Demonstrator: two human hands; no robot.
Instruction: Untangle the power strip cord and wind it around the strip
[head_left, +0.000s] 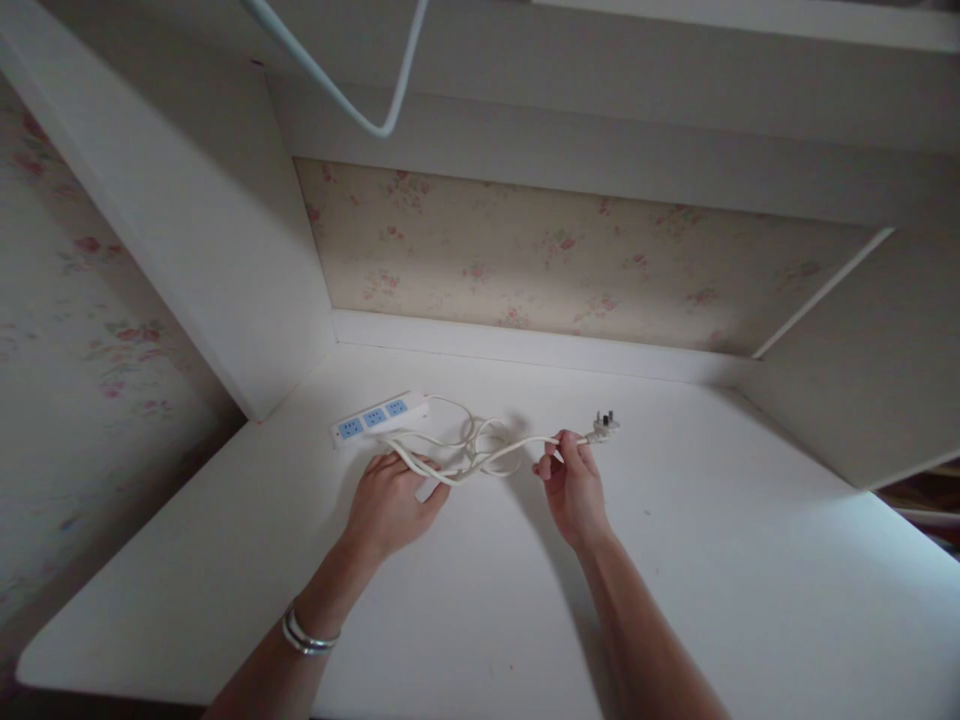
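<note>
A white power strip (pixel 379 416) with several blue socket faces lies on the white desktop, left of centre. From its right end runs a cream power cord (pixel 472 445), looped loosely in the middle. My left hand (pixel 394 500), just in front of the strip, is closed on strands of the cord, its fingertips partly hidden beneath them. Farther right, my right hand (pixel 576 485) pinches the cord between thumb and fingers close to the plug (pixel 604 426). The plug sits beyond those fingers with its metal prongs pointing up.
A white board (pixel 540 345) runs along the back of the desktop (pixel 480 620) below flowered wallpaper (pixel 480 250). White side panels (pixel 202 200) stand left and right, and a shelf (pixel 600 100) hangs overhead. A pale bent rod (pixel 382 128) hangs at the upper left.
</note>
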